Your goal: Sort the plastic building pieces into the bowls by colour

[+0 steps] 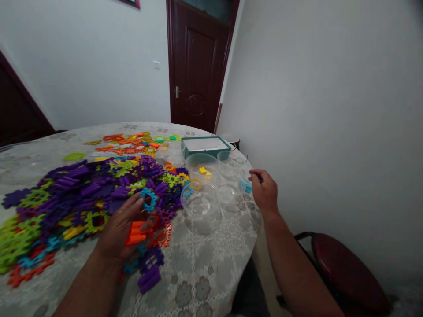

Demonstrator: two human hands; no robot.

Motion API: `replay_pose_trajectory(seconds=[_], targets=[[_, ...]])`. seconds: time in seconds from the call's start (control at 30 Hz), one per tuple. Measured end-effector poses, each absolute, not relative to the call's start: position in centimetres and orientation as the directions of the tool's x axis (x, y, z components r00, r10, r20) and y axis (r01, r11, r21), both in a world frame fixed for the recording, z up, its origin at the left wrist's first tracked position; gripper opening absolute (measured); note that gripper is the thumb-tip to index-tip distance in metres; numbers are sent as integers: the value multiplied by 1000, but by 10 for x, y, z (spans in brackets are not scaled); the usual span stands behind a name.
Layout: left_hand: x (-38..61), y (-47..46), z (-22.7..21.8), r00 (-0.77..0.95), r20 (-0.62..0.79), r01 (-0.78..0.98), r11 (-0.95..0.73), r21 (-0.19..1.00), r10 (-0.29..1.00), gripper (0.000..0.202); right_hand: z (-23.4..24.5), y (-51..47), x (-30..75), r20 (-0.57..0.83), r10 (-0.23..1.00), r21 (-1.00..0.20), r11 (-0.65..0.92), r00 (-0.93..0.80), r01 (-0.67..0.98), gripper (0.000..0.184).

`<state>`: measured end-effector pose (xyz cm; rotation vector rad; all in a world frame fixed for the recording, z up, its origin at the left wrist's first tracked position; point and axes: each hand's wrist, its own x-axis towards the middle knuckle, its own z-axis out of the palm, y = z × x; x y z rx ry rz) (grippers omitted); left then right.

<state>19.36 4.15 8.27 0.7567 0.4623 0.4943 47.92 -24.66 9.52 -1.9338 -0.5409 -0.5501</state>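
Note:
My left hand is over the near edge of a pile of plastic building pieces. Its thumb and fingers close on a blue gear-edged square piece. An orange ridged piece shows against the palm side; I cannot tell if it is held or lies behind. My right hand is at the table's right edge, its fingers curled together beside a clear plastic bowl. Light blue pieces show by its fingertips. Whatever that hand may hold is hidden. The pile holds many purple pieces and green gear-edged pieces.
More clear bowls stand close by; one bowl is nearest me, and another holds yellow pieces. Behind them sits a green-rimmed box. Orange pieces lie at the back. A dark red stool is at right.

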Motion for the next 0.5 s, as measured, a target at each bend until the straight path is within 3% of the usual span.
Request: replay_pose_trajectory(seconds=[0.07,0.27,0.5], targets=[[194,37,84,766,-154,-275,535,799,624,40,100,-231,444,568,237,-729,-299,788,616,27],[197,36,77,751,-136,-265,484,834,646,46,112,-184,358,472,660,-725,-88,585,684,22],[194,35,71,805,-102,-214,447,868,584,41,113,-130,325,555,791,-575,142,257,806,32]])
